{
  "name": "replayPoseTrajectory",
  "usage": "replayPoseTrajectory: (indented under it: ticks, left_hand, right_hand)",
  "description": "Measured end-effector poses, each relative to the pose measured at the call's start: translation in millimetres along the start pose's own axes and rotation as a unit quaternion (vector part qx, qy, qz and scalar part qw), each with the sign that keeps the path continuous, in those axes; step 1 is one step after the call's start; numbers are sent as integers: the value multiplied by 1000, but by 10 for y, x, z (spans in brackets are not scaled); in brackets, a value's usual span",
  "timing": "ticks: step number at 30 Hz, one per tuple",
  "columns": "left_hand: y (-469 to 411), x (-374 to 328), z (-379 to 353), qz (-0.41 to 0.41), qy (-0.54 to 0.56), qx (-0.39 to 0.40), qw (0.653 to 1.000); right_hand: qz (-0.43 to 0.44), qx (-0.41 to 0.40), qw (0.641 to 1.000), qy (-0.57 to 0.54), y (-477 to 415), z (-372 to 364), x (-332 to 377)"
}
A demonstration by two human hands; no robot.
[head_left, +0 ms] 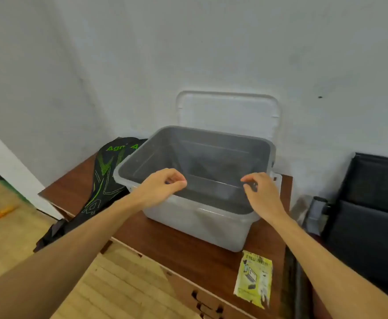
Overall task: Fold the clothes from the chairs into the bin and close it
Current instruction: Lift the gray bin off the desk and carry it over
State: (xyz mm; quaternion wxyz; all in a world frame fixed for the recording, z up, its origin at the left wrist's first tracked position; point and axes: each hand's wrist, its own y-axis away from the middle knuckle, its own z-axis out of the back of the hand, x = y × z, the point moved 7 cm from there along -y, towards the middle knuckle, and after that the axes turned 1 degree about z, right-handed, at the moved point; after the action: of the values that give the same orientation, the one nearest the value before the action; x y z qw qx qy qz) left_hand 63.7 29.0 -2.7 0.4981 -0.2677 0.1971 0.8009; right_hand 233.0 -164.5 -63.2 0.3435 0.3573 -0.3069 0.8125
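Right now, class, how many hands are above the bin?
2. The left hand is over the bin near its left rim, the right hand near its right rim; no others show.

brown desk (176,245) carries grey bin (195,219), black-green bag (106,178), yellow leaflet (255,278).

Translucent grey bin (195,217), white lid (228,111), black cloth with green lines (106,171), reddish-brown desk (188,252), yellow leaflet (254,279)

A dark brown wooden counter (176,245) carries a yellow printed packet (254,279) at its near right and a black green-printed item (105,176) draped over its left edge, while an orange object (3,211) lies on the floor (119,284) at the left.
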Motion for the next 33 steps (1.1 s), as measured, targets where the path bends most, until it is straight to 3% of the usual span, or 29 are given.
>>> replayPoseTrajectory:
  ticks: [5, 11, 16, 20, 25, 33]
  left_hand:
    - [-456, 340, -62, 9, 20, 13, 1000]
    - [-853, 869, 141, -3, 9, -19, 1000]
    - [-1126, 1391, 524, -33, -113, -48, 992]
    - [-1233, 1750, 863, -32, -169, -108, 979]
    - [-1285, 2265, 805, 96, -116, -82, 985]
    - [-1268, 2616, 822, 197, -52, -140, 969]
  right_hand:
    - [-54, -55, 992, 102, -60, -96, -186]
    - [-135, -91, 941, 295, -31, -139, -252]
    - [-289, -83, 918, 257, 81, -145, -325]
    - [-337, -75, 894, 287, 94, -195, -285]
    - [-397, -105, 873, 263, 217, -238, -273]
    - [-409, -105, 880, 218, 205, -217, -390]
